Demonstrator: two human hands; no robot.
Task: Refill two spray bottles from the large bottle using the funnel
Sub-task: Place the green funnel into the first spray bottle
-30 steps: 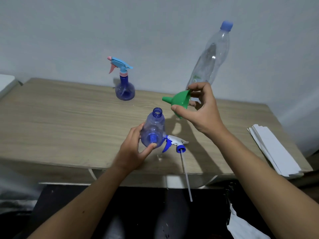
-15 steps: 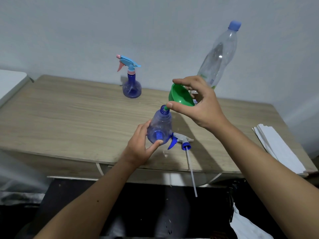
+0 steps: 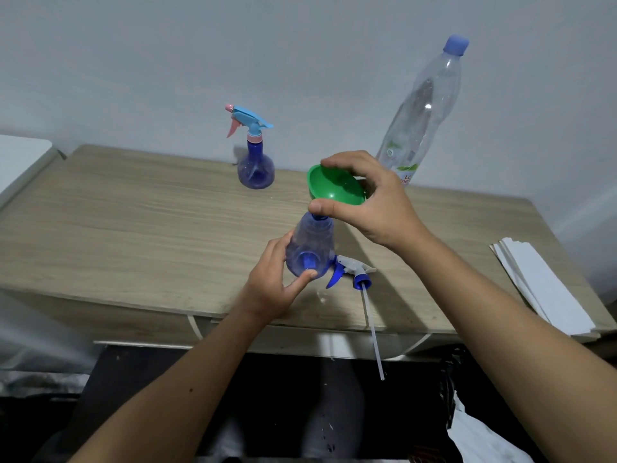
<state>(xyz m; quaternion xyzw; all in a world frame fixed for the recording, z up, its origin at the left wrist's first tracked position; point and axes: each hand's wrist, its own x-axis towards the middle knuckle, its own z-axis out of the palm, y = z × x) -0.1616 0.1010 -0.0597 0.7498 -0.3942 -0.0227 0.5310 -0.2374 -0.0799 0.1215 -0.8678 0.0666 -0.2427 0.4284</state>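
You're early in the job, I'd say: the open spray bottle [image 3: 309, 247] has its head off, and the green funnel [image 3: 335, 188] is at its neck, spout apparently going in, tho your thumb hides the exact seat. Nothing's poured yet as far as I can tell; the large bottle [image 3: 425, 108] is capped, standing behind and to the right of the open bottle, near the wall. The 2nd spray bottle [image 3: 255, 162] has its trigger head on, behind and left of the open bottle, well apart, so that refill looks untouched.

Your right hand [image 3: 374, 202] pinches the funnel's rim, fingers curled over the far edge, thumb on the near side, right above the open bottle's neck. Your left hand [image 3: 272, 282] grips the open bottle's belly, fingers wrapped on its left side, thumb across the front, steadying it on the table [image 3: 133, 228].

The removed trigger head [image 3: 350, 270] lies just right of the open bottle, its tube hanging past the table edge.
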